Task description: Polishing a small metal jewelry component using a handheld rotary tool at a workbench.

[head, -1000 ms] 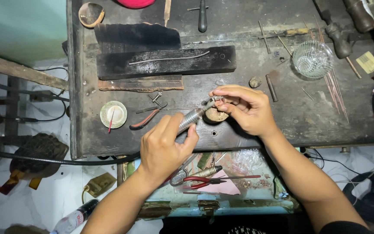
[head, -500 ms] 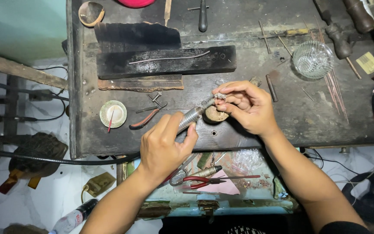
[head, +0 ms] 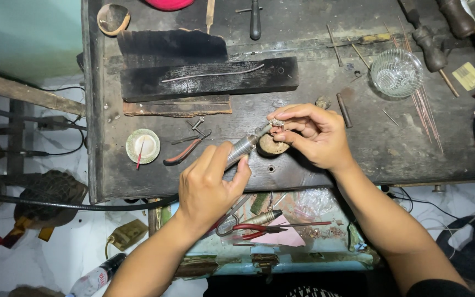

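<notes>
Dark workbench [head: 358,159] | left hand [head: 210,190] grip closed on rotary handpiece [head: 243,147] | right hand [head: 311,135] grip pinching small metal piece [head: 276,122] at its tip

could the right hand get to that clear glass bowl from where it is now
Probably yes: the right hand is busy pinching a small metal piece, but the worn bench up to the clear ribbed glass bowl looks unobstructed.

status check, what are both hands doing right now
Left hand grips rotary handpiece, tip at small metal piece. Right hand pinches that piece over round wooden peg. Nothing blocking.
</notes>
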